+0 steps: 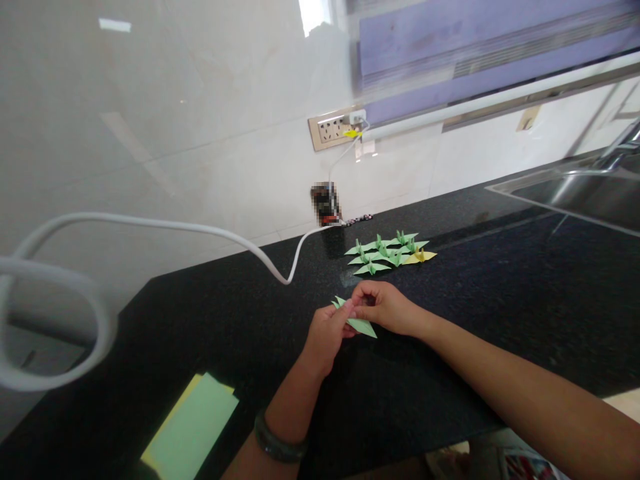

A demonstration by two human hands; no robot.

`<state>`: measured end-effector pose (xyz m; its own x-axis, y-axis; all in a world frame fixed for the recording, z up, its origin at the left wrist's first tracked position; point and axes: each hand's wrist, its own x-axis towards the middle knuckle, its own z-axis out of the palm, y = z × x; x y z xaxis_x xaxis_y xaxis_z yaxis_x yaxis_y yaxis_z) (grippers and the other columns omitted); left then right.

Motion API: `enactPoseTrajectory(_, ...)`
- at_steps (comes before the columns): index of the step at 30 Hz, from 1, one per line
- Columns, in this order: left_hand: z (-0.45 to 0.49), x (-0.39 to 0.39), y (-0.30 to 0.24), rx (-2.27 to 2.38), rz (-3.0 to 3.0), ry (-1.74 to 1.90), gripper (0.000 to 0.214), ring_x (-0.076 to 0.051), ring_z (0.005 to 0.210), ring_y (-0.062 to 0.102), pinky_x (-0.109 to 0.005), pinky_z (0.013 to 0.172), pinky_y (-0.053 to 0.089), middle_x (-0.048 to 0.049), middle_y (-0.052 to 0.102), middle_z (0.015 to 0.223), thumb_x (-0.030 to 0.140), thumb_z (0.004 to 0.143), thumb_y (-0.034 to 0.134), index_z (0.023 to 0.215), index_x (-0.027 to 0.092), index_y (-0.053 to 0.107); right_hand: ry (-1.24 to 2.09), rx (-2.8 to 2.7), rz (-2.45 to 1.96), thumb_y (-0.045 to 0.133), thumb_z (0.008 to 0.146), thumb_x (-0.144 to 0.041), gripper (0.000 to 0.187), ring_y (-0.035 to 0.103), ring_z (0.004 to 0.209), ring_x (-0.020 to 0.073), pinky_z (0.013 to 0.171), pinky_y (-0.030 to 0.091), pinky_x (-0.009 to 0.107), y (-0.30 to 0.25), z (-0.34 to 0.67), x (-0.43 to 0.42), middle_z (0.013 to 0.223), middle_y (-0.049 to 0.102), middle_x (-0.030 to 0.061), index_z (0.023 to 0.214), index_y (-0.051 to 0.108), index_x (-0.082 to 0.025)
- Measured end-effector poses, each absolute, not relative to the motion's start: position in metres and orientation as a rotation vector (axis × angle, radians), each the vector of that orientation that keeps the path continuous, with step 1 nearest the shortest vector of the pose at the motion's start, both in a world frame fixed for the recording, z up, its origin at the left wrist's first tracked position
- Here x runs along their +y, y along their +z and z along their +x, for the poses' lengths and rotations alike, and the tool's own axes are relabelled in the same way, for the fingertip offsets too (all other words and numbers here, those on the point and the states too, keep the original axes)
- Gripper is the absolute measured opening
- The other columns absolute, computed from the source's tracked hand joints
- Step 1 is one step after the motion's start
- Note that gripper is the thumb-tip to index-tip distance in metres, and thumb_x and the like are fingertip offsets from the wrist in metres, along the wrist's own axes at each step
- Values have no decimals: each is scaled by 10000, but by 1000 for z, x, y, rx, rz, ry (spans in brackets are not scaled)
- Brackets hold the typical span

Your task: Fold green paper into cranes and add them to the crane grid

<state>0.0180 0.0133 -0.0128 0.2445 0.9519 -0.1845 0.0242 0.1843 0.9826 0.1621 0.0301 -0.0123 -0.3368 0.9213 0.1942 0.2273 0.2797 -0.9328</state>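
Note:
A piece of folded green paper (364, 327), pointed at its ends, is held between both hands above the black counter. My left hand (327, 333) grips it from the near left, thumb on top and fingers underneath. On its upper edge my right hand (383, 308) pinches with thumb and forefinger, close to the left thumb. The fingers partly cover the middle of the paper. Just beyond the hands stand several green paper cranes (371, 268) in close rows, and a yellow paper crane (421, 256) sits at their right end.
Green and yellow paper sheets (193, 427) lie stacked at the front left of the black counter (240, 313). A white cable (215, 230) loops across the left side to a pixelated object (326, 202) by the wall. A wall socket (333, 130) is above. At right is a metal sink (590, 197).

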Motion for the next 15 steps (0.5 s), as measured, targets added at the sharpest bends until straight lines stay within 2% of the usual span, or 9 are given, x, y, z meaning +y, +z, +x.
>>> enactPoseTrajectory(5, 17, 15, -14, 1070, 1149, 957, 389, -127, 500, 532, -238, 511, 404, -33, 578, 552, 487, 700, 472, 687, 111, 569, 1198, -1748, -1072, 568, 679, -394, 272, 421, 497, 70, 429, 333, 178, -14, 162, 31, 562, 477, -25, 722, 517, -130)
enactPoseTrajectory(8, 14, 15, -15, 1106, 1338, 957, 422, -119, 450, 499, -232, 488, 369, -24, 545, 479, 503, 726, 417, 600, 126, 560, 1270, -1806, -1008, 501, 732, -406, 286, 415, 490, 66, 430, 326, 176, -11, 163, 30, 552, 473, -23, 674, 511, -126)
enactPoseTrajectory(11, 11, 14, -15, 1217, 1572, 960, 459, -111, 418, 460, -228, 480, 328, -9, 494, 410, 501, 754, 360, 517, 149, 534, 1221, -1777, -1000, 508, 730, -398, 278, 384, 481, 60, 425, 304, 173, -11, 163, 29, 538, 440, -34, 658, 495, -130)
enactPoseTrajectory(15, 12, 12, -11, 1293, 1745, 1029, 407, -113, 484, 458, -222, 502, 304, 2, 503, 484, 462, 771, 358, 556, 161, 528, 1185, -1697, -1053, 556, 690, -395, 274, 360, 462, 55, 409, 285, 170, -14, 162, 30, 525, 426, -42, 649, 496, -131)
